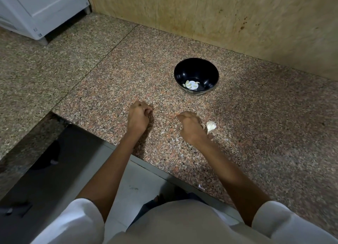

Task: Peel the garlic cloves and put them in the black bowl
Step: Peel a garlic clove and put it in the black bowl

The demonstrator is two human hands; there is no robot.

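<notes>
Head view: I see left hand (139, 116) and right hand (190, 127) curled, contents unclear; garlic piece (211, 126) lies at three o'clock beside right fingers (197, 120).

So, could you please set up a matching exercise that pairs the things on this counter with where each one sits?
Things:
1 black bowl
2 peeled cloves
3 garlic piece
4 white unit

Places:
A inside the black bowl
B far left corner
C on the counter beside the right hand
D standing on the counter, close to the wall

Pairs: 1-D, 2-A, 3-C, 4-B
</notes>
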